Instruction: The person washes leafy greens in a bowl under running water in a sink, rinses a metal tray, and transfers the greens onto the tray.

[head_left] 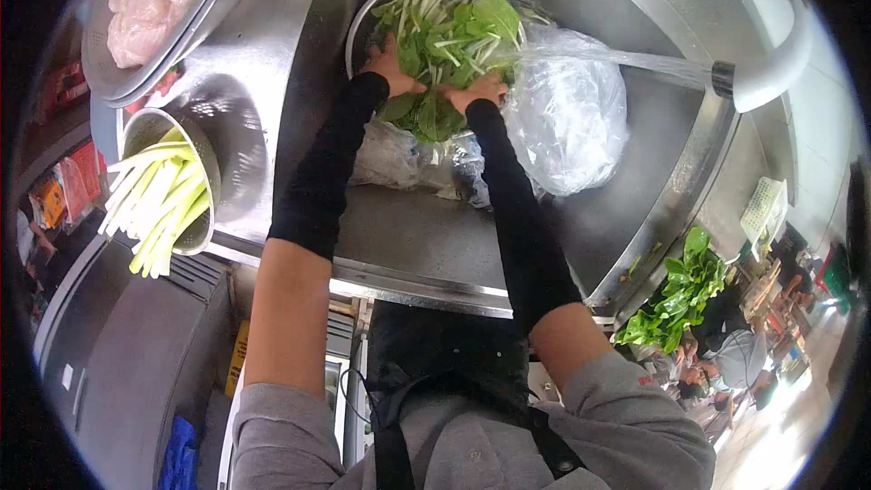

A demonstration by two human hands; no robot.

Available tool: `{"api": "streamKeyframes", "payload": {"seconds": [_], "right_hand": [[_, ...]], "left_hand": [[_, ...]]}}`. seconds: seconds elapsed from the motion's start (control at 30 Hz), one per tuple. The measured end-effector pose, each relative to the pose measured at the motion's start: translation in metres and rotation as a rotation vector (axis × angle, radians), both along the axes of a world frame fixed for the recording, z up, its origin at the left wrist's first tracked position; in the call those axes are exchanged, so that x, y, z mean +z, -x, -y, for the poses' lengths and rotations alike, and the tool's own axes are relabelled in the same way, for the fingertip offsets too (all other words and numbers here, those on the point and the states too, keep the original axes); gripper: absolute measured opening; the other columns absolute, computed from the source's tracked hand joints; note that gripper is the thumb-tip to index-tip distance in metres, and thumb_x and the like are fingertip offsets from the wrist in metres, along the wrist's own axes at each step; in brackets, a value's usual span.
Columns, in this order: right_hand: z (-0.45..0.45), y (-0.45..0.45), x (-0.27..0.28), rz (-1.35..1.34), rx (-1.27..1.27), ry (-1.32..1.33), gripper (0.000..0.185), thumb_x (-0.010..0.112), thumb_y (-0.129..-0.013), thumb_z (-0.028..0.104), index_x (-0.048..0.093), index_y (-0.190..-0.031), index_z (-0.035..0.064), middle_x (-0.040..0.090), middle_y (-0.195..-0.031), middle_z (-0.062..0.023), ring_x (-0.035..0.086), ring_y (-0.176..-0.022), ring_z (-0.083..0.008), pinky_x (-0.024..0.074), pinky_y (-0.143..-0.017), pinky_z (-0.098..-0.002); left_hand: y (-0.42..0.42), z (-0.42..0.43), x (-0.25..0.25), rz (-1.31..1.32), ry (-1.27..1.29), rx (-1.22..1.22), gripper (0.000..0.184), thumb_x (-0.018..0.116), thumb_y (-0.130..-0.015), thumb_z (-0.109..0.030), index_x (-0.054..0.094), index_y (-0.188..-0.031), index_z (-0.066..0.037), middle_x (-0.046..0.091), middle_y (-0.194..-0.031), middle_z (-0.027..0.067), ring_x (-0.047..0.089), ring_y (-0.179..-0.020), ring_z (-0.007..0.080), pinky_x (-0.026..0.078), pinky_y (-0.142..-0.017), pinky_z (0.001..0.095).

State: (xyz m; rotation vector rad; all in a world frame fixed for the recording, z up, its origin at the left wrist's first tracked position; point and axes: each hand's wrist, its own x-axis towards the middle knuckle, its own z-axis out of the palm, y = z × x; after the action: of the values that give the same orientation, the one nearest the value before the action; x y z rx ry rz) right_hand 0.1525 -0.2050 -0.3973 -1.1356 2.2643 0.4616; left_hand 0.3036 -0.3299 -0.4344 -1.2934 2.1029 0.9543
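Observation:
A round metal bowl (pixel 357 25) full of leafy greens (pixel 435 32) with pale stems stands in the sink. My left hand (pixel 392 68) lies on the bowl's left side, fingers spread and thumb pointing inward over the leaves. Opposite it, my right hand (pixel 478 91) presses on the greens with its thumb apart from the fingers. Some fingertips of both hands are hidden among leaves. Water (pixel 617 56) streams from the white faucet (pixel 762 77) onto the right side of the greens. Beside the bowl sits a clear plastic bag (pixel 572 118), and more crumpled plastic (pixel 386 156) lies below it.
On the left, a metal colander (pixel 207 159) holds cut pale-green stalks (pixel 163 195). Above it, stacked pans (pixel 172 54) hold raw pale meat (pixel 159 0). The sink's front rim (pixel 426 298) runs before me. Loose leafy greens (pixel 680 295) lie outside its right edge, and people are visible farther right.

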Motion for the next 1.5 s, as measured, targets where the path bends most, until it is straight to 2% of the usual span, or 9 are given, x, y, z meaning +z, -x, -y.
{"api": "streamKeyframes", "payload": {"seconds": [0.03,0.2,0.33,0.57,0.7,0.9,1.1,1.27,1.5], "right_hand": [[0.008,-0.006,-0.007,-0.007,0.135,-0.131,0.094,0.046,-0.082,0.070,0.046,-0.128,-0.0122,0.044,-0.128,-0.0304,0.038,-0.121,-0.0460,0.0427,-0.096,-0.0471],[-0.002,-0.008,-0.023,0.195,-0.482,0.576,0.052,0.072,-0.067,0.008,0.054,-0.115,-0.0015,0.060,-0.102,-0.0290,0.057,-0.101,-0.0434,0.0468,-0.088,-0.0483],[-0.019,-0.006,0.002,0.141,-0.374,0.799,0.057,0.066,-0.069,0.003,0.049,-0.123,-0.0016,0.061,-0.101,-0.0271,0.057,-0.100,-0.0458,0.0464,-0.087,-0.0493],[-0.026,-0.015,-0.017,0.350,-0.418,0.811,0.077,0.064,-0.073,0.007,0.030,-0.142,-0.0010,0.052,-0.127,-0.0299,0.052,-0.116,-0.0447,0.0430,-0.098,-0.0446],[-0.022,0.021,0.013,0.303,-0.266,0.640,0.059,0.064,-0.078,0.013,0.047,-0.132,-0.0057,0.054,-0.120,-0.0346,0.051,-0.118,-0.0450,0.0425,-0.100,-0.0410],[-0.009,0.064,0.132,1.156,-1.181,1.313,0.018,0.051,-0.082,-0.010,0.057,-0.098,-0.0153,0.064,-0.103,-0.0200,0.066,-0.094,-0.0328,0.0572,-0.083,-0.0385],[-0.002,0.077,0.176,1.494,-1.108,1.126,0.030,0.047,-0.085,-0.009,0.048,-0.111,-0.0231,0.054,-0.122,-0.0299,0.059,-0.110,-0.0397,0.0483,-0.099,-0.0460],[0.007,0.073,0.198,1.247,-1.139,0.989,0.080,0.067,-0.088,0.010,0.018,-0.150,0.0167,0.042,-0.140,-0.0105,0.050,-0.119,-0.0319,0.0457,-0.082,-0.0628],[-0.002,0.080,0.212,1.300,-0.870,1.100,0.046,0.067,-0.086,0.006,0.051,-0.129,0.0107,0.060,-0.110,-0.0072,0.062,-0.094,-0.0220,0.0563,-0.065,-0.0419]], "left_hand": [[0.002,-0.001,-0.012,-0.033,-0.001,0.076,0.121,0.076,-0.070,-0.051,-0.002,-0.150,-0.004,0.019,-0.149,0.0300,0.025,-0.138,0.0446,0.030,-0.110,0.0476],[0.044,0.012,0.032,-0.075,0.197,0.565,0.104,0.070,-0.073,-0.052,0.021,-0.144,0.006,0.029,-0.142,0.0301,0.030,-0.134,0.0433,0.034,-0.106,0.0493],[0.061,0.025,0.044,-0.116,0.468,0.441,0.099,0.069,-0.075,-0.052,0.026,-0.139,0.010,0.032,-0.139,0.0291,0.035,-0.130,0.0412,0.036,-0.104,0.0486],[0.090,0.040,-0.017,0.004,0.214,0.300,0.091,0.066,-0.078,-0.052,0.032,-0.141,0.005,0.038,-0.141,0.0258,0.049,-0.122,0.0387,0.045,-0.098,0.0521],[0.083,0.069,-0.042,0.010,0.008,0.292,0.064,0.066,-0.079,-0.038,0.054,-0.129,0.000,0.057,-0.125,0.0246,0.060,-0.107,0.0398,0.050,-0.092,0.0483],[0.037,0.065,0.044,-0.424,0.108,0.202,0.055,0.070,-0.075,-0.031,0.059,-0.117,0.002,0.065,-0.105,0.0242,0.064,-0.099,0.0387,0.052,-0.086,0.0462],[0.067,0.011,0.146,-0.313,0.210,0.190,0.050,0.067,-0.083,-0.030,0.053,-0.120,0.000,0.065,-0.100,0.0253,0.065,-0.095,0.0387,0.053,-0.084,0.0454],[0.113,-0.045,0.223,-0.364,0.304,0.133,0.037,0.066,-0.081,-0.020,0.054,-0.109,0.000,0.066,-0.100,0.0249,0.065,-0.096,0.0388,0.053,-0.084,0.0492],[0.113,-0.064,0.232,-0.524,0.208,0.117,0.041,0.064,-0.077,-0.009,0.050,-0.115,0.002,0.064,-0.099,0.0281,0.062,-0.096,0.0436,0.051,-0.084,0.0504]]}}
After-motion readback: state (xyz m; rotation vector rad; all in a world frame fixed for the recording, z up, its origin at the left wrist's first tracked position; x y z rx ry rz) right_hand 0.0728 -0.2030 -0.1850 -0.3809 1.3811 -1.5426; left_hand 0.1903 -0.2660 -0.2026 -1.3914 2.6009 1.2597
